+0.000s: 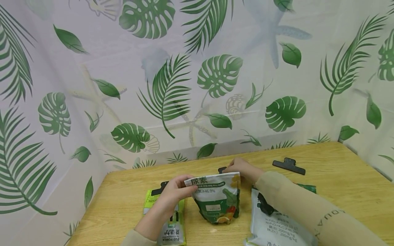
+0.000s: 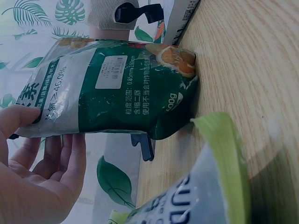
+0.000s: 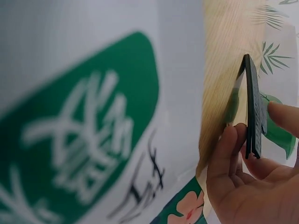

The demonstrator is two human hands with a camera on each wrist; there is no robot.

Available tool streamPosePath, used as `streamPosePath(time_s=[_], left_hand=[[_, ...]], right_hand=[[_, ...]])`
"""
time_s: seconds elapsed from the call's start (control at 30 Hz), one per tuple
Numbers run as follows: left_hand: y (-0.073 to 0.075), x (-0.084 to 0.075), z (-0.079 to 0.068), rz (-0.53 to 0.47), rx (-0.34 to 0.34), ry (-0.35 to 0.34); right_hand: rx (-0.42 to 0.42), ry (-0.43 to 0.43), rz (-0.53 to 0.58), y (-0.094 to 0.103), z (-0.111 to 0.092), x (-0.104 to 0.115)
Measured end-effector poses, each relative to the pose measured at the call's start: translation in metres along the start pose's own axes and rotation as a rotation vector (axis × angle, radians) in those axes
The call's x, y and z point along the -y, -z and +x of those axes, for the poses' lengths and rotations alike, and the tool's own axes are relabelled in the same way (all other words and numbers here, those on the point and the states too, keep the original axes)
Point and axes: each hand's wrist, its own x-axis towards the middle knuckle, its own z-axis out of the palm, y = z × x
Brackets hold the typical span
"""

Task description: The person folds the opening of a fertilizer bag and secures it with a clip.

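Note:
A green-and-white urea bag (image 1: 212,201) stands upright on the table, its upper edge facing the back. My left hand (image 1: 174,194) pinches its top left corner, with the thumb (image 2: 21,116) on the printed front and the other fingers behind. Beyond the bag, my right hand (image 1: 243,169) holds a black bag clip (image 3: 253,107) between thumb and fingers. In the head view the bag and the hand cover most of that clip.
Left of the urea bag lies a lime-and-grey bag (image 1: 172,225) with a black clip (image 1: 159,188) at its top. A white bag (image 1: 277,229) with another black clip (image 1: 265,204) lies under the right forearm. One loose clip (image 1: 289,166) rests at the back right. A leaf-print curtain (image 1: 191,85) hangs behind the table.

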Motion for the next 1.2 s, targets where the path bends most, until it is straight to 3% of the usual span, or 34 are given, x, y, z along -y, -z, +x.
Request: streamPosePath(time_s=[0.23, 0.63, 0.97, 1.2], left_hand=[[-0.0006, -0.0003, -0.0002, 0.002, 0.004, -0.001], [-0.0013, -0.0003, -0.0013, 0.016, 0.011, 0.002], [-0.0012, 0.0002, -0.0007, 0.000, 0.017, -0.001], [0.0000, -0.0018, -0.0015, 0.005, 0.011, 0.001]], right_hand=[[-0.048, -0.003, -0.069, -0.0011, 0.0059, -0.0042], [-0.037, -0.009, -0.035, 0.0014, 0.0034, -0.0028], [0.008, 0.077, -0.022, 0.0023, -0.0011, -0.0039], [0.012, 0.103, -0.098, 0.0068, 0.0007, -0.0005]])
